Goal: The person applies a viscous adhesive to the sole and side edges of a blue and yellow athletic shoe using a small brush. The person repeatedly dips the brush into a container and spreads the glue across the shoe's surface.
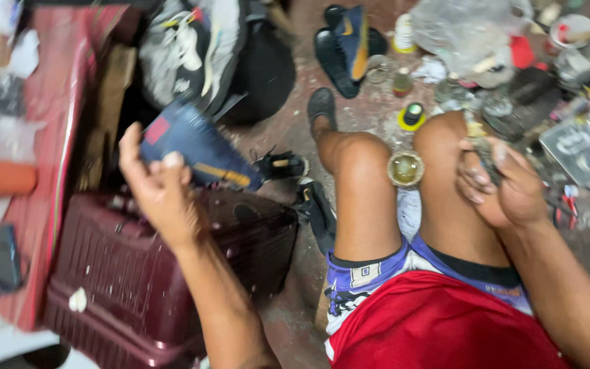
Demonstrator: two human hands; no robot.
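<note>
Blue box (196,147) is held up in the left hand (162,195), fingers gripping its near end, above a maroon crate (165,273). Right hand (503,188) fingers clasp a blurred grey part (481,147) beside the knee.

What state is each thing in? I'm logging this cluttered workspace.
left hand: raised, gripping a blue box
blue box: held tilted above the maroon crate
right hand: closed on a small grey part
grey part: held; blurred
maroon crate: on the floor
round jar: between the knees
</note>
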